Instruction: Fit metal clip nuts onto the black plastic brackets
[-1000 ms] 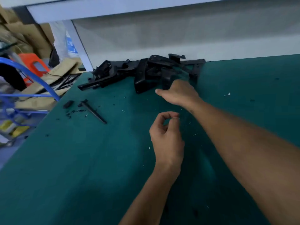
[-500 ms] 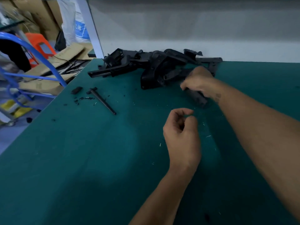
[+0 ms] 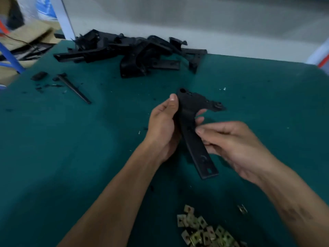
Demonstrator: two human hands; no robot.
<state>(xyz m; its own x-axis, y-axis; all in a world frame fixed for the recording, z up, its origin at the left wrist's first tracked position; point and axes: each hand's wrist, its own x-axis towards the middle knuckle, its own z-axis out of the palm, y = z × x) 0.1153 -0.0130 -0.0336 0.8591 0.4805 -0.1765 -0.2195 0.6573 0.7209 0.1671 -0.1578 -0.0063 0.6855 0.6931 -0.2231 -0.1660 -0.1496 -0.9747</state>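
Open green mat (image 3: pixel 74 148) filled the left and centre-left of the frame. A heap of black plastic brackets (image 3: pixel 131 50) blocked the top centre, a thin black rod (image 3: pixel 74 89) lay upper left, and brass-coloured metal clip nuts (image 3: pixel 204 230) crowded the bottom centre.

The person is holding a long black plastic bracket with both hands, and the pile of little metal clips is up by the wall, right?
Not quite. In the head view the pile of small square metal clip nuts lies near the person, below the long black plastic bracket that the left hand and right hand hold. Black plastic brackets lie by the wall.
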